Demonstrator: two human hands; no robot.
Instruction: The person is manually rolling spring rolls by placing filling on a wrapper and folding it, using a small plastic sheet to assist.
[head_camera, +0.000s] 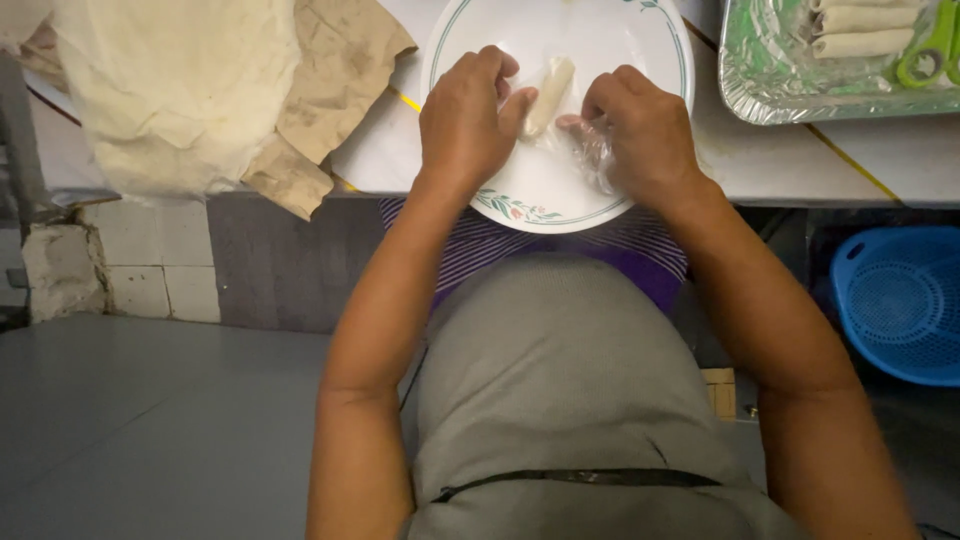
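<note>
I see my left hand (468, 118) curled over the near left part of a round white plate with a green rim line and a small flower print (545, 205); its thumb tip presses the lower end of a thin pale rolled pastry wrapper (550, 93), so that hand pinches the roll rather than lying loose; my right hand (640, 130) is bent over the plate's right half, fingertips touching a crinkled piece of clear plastic film (592, 150) just beside the roll; whether those fingers truly clamp the film I cannot tell. The roll lies tilted near the plate's middle, between both hands; the plate sits at the edge of a white table with thin yellow lines (780, 165). At the upper right a foil tray (770, 85) holds more pale rolls (862, 42) and a green-handled tool (930, 50); at the upper left a pale cream cloth (175, 85) rests on crumpled brown paper (335, 85); a blue plastic basket (900, 300) stands low on the right, below the table.
</note>
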